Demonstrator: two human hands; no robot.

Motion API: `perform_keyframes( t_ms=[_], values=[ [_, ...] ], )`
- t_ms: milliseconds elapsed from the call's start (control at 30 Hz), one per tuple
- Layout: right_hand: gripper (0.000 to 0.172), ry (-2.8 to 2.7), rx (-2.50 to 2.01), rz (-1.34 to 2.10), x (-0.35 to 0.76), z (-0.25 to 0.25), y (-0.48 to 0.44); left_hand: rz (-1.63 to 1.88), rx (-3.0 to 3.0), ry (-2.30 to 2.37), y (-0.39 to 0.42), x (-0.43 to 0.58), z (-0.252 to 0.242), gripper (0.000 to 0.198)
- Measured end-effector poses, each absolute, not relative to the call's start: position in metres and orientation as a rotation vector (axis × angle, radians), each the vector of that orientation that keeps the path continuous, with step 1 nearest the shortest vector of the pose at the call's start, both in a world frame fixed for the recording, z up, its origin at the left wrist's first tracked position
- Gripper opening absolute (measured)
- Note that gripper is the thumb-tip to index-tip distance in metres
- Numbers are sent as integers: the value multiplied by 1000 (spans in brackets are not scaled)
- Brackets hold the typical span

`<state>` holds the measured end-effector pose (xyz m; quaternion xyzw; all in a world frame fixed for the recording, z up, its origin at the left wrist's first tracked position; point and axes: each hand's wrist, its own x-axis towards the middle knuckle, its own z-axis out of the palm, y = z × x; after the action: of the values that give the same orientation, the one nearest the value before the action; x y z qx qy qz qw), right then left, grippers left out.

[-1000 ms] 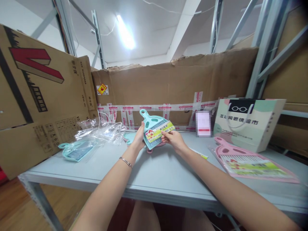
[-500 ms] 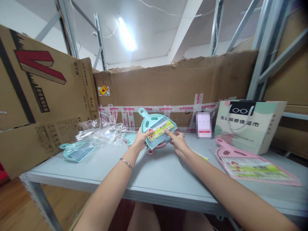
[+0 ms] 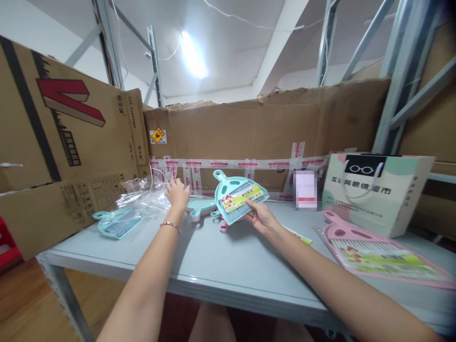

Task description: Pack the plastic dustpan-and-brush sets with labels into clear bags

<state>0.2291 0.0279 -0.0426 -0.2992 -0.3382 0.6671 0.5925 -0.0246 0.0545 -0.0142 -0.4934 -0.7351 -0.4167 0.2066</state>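
Note:
My right hand [image 3: 260, 216] grips a small teal dustpan-and-brush set [image 3: 237, 194] with a yellow label card, holding it tilted just above the grey table [image 3: 221, 266]. My left hand [image 3: 177, 194] has its fingers apart and holds nothing; it reaches left toward a heap of clear plastic bags [image 3: 144, 192]. Under and beside the held set lie another teal dustpan [image 3: 199, 206] and a pink one [image 3: 225, 223], partly hidden.
A bagged teal set [image 3: 119, 223] lies at the table's left. A bagged pink set [image 3: 377, 249] lies at the right, in front of a paper gift bag [image 3: 374, 190]. Cardboard boxes [image 3: 249, 137] wall the back and left. Steel rack posts [image 3: 399, 80] rise at the right.
My left hand has let go of the teal set and moved left toward the plastic bags. The right hand now holds the set alone, slightly lower.

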Motion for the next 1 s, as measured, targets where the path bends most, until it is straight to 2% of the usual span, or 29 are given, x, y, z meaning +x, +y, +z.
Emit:
perform_keyframes(
  t_ms=[67,167,233,533,733,1000],
  values=[
    [12,-795,-707,1557,229,-44,27,-769,-1305,-2153,55,-53,-26,41],
    [11,-815,-726,1566,227,-45,27,-669,-1312,-2202,52,-80,-46,24],
    [10,-832,-739,1573,227,-45,26,-675,-1321,-2204,50,-87,-52,16],
    [11,-919,-791,1644,223,-40,16,-793,-1524,-1941,40,-41,-18,23],
    [10,-890,-808,1648,220,-41,15,-1063,-1907,-1590,30,17,-10,21],
    [10,-762,-737,1619,219,-44,18,-1060,-2154,-1417,21,41,-7,23]
  ],
)
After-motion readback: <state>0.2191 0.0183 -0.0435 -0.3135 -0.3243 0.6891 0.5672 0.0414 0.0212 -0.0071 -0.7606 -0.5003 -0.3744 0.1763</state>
